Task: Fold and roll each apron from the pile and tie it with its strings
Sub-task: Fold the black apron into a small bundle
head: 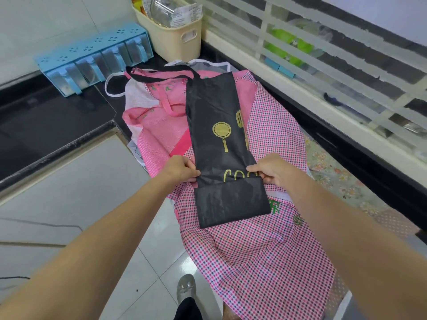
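Observation:
A black apron (215, 116) with gold kitchen prints lies folded into a long narrow strip on top of the pile. Its near end is turned over into a flap (231, 202). My left hand (182, 168) pinches the strip's left edge at the fold. On the right edge, at the same fold, my right hand (270, 168) pinches the cloth. The black neck strap (161, 71) loops out at the far end. Under it lies a pink checked apron (261, 262) that hangs over the counter's edge, with other pink aprons (159, 132) to the left.
A blue spice rack (92, 58) stands on the black counter (57, 118) at the back left. A beige basket (175, 35) sits behind the pile. A barred window (335, 54) runs along the right. White floor tiles and my shoe (186, 288) show below.

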### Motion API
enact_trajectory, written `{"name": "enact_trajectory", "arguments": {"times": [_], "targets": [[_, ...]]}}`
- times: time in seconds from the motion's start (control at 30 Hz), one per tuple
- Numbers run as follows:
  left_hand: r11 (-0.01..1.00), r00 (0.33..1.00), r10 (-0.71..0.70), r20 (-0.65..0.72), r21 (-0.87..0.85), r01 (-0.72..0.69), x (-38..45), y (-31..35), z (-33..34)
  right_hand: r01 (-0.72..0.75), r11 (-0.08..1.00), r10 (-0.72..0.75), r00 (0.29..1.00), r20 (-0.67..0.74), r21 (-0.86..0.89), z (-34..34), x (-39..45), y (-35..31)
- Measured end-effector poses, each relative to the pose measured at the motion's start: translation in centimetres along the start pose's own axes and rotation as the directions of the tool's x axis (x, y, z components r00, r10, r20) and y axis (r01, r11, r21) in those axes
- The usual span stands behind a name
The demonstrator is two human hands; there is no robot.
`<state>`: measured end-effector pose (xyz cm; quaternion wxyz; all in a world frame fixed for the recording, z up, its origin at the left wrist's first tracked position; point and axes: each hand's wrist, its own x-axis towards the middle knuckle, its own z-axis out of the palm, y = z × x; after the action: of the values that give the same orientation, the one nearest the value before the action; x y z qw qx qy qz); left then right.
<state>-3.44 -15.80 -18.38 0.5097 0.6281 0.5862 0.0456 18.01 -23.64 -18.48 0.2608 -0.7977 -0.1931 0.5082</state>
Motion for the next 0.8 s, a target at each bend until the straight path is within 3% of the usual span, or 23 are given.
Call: {"name": "enact_trajectory", "arguments": {"times": [0.07,0.13,0.23,0.3,0.37,0.43,0.57,0.7,0.8], "targets": [[0.997,1.000,0.001,0.014,0.081,-0.002,0.1,0.2,0.4,0.052,0.980,-0.065,0.996,-0.064,-0.192,0.0,0.2,0.1],[0.983,0.999,-0.014,0.041,0.183,0.006,0.0,0.9,0.4,0.127,0.841,-0.209,0.973,-0.100,-0.525,0.3,-0.1,0.1],[0.850,0.993,0.109,-0.043,0.521,-0.071,-0.5,2.2,0.2,0.296,0.701,-0.489,0.862,-0.134,-0.649,1.0,-1.0,-0.4],[0.557,0.931,0.358,-0.075,0.817,-0.149,-0.5,2.4,0.5,0.401,0.554,-0.682,0.721,-0.122,-0.730,1.4,-1.3,-0.9],[0.194,0.850,0.515,0.114,0.950,-0.245,-0.5,2.5,1.2,0.493,0.395,-0.774,0.633,0.008,-0.775,2.0,-1.2,-1.1],[-0.016,0.840,0.457,0.294,0.946,-0.323,0.1,2.5,1.8,0.476,0.284,-0.740,0.661,0.125,-0.832,2.5,-0.5,-0.8],[-0.061,0.855,0.421,0.302,0.950,-0.306,0.5,1.9,1.7,0.321,0.249,-0.572,0.810,0.129,-0.914,3.0,0.1,0.3],[-0.045,0.883,0.386,0.268,0.961,-0.272,0.1,1.5,1.8,0.303,0.115,-0.478,0.852,0.215,-0.946,3.1,0.2,0.5],[0.022,0.904,0.343,0.256,0.960,-0.281,0.1,1.4,1.5,0.277,0.057,-0.444,0.868,0.224,-0.959,3.2,0.2,0.3]]}}
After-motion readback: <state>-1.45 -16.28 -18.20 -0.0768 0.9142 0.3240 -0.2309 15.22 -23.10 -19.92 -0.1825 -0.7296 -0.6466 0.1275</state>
